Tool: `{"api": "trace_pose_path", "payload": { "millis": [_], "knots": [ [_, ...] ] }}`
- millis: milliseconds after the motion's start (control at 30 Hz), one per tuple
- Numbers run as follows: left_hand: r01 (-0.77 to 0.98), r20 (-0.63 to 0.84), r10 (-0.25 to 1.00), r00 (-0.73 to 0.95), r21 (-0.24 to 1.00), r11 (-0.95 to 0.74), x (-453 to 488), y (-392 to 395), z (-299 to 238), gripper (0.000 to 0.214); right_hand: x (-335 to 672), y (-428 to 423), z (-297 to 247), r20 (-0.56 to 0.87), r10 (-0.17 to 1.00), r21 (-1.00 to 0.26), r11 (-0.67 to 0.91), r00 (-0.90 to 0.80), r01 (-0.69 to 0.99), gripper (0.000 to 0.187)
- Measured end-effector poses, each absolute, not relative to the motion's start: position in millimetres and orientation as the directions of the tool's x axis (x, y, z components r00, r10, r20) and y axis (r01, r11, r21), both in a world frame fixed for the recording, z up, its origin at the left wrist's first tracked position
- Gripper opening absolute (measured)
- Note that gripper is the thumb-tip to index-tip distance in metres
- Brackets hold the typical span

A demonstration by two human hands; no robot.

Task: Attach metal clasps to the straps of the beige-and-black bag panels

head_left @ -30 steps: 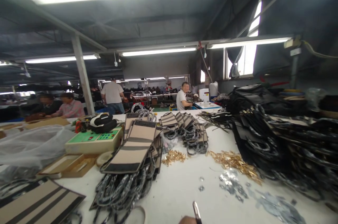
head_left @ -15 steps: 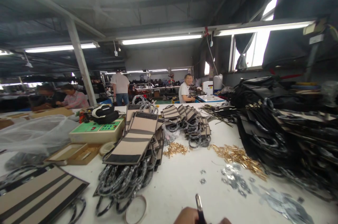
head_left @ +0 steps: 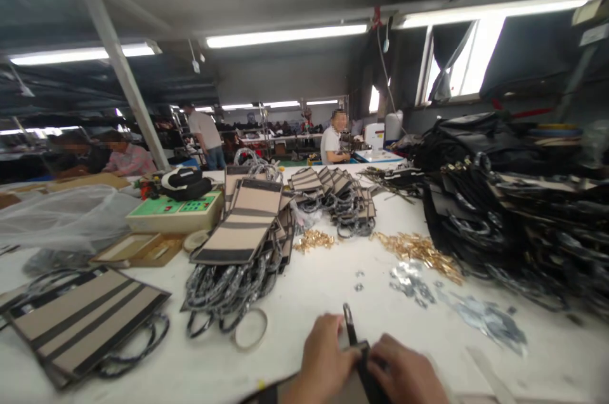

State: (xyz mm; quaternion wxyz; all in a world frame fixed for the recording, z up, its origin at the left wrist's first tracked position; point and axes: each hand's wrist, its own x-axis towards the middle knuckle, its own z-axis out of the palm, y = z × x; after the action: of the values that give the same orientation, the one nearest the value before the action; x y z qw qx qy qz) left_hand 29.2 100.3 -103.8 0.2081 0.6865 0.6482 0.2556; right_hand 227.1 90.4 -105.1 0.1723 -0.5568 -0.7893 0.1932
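At the bottom middle, my left hand (head_left: 324, 356) is closed on a beige panel (head_left: 352, 389) with a dark edge, its thumb beside a black strap (head_left: 365, 371). The strap runs up past the panel's edge and ends in a shiny metal tip (head_left: 347, 313). On the other side, my right hand (head_left: 404, 369) has its fingers curled against the same strap. Most of the panel is hidden by my hands and the frame's lower edge. Ahead lie a few small metal plates (head_left: 359, 286) and a pile of gold-coloured metal pieces (head_left: 421, 252).
Striped beige panels with wrapped handles (head_left: 242, 226) are stacked left of centre. A tape roll (head_left: 250, 329) lies before them; another striped panel (head_left: 90, 321) is at far left. Black bags (head_left: 476, 144) crowd the right. A seated person (head_left: 333, 144) works beyond the table.
The view has tilted down, bringing both hands and the panel into sight. The strap's metal tip appears higher in the picture. A standing person in the background has shifted left and leans.
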Motion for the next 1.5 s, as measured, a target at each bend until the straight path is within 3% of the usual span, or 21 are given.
{"api": "trace_pose_path", "payload": {
  "millis": [67, 133, 267, 400, 800, 1200, 1500],
  "knots": [
    [0.82, 0.289, 0.954, 0.083, 0.524, -0.23, 30.0, 77.5, -99.8, 0.048, 230.4, 85.0, -97.4, 0.069, 0.946, -0.451, 0.313, -0.317, 0.836, 0.016],
    [0.824, 0.349, 0.922, 0.166, 0.465, -0.325, 30.6, 54.2, -101.1, 0.042, 232.6, 83.5, -93.2, 0.049, 0.949, -0.435, 0.301, -0.311, 0.849, 0.015],
    [0.833, 0.301, 0.907, 0.295, 0.383, -0.398, 32.7, 15.4, -115.4, 0.052, 235.6, 84.4, -94.4, 0.021, 0.955, -0.422, 0.277, -0.296, 0.863, 0.014],
    [0.858, 0.244, 0.917, 0.316, 0.34, -0.386, 34.1, 3.9, -124.5, 0.059, 240.1, 83.1, -98.2, 0.058, 0.942, -0.395, 0.324, -0.329, 0.86, 0.015],
    [0.87, 0.192, 0.936, 0.294, 0.352, -0.345, 38.0, 9.3, -111.2, 0.06, 246.1, 73.0, -100.1, 0.069, 0.874, -0.27, 0.48, -0.481, 0.834, 0.032],
    [0.867, 0.139, 0.947, 0.288, 0.382, -0.32, 42.4, 17.5, -101.8, 0.059, 247.8, 78.7, -93.4, 0.004, 0.853, -0.299, 0.499, -0.521, 0.814, 0.035],
    [0.873, 0.157, 0.944, 0.289, 0.362, -0.328, 43.3, 16.6, -105.6, 0.061, 248.2, 79.1, -96.0, 0.024, 0.825, -0.247, 0.552, -0.565, 0.796, 0.036]
  ]
}}
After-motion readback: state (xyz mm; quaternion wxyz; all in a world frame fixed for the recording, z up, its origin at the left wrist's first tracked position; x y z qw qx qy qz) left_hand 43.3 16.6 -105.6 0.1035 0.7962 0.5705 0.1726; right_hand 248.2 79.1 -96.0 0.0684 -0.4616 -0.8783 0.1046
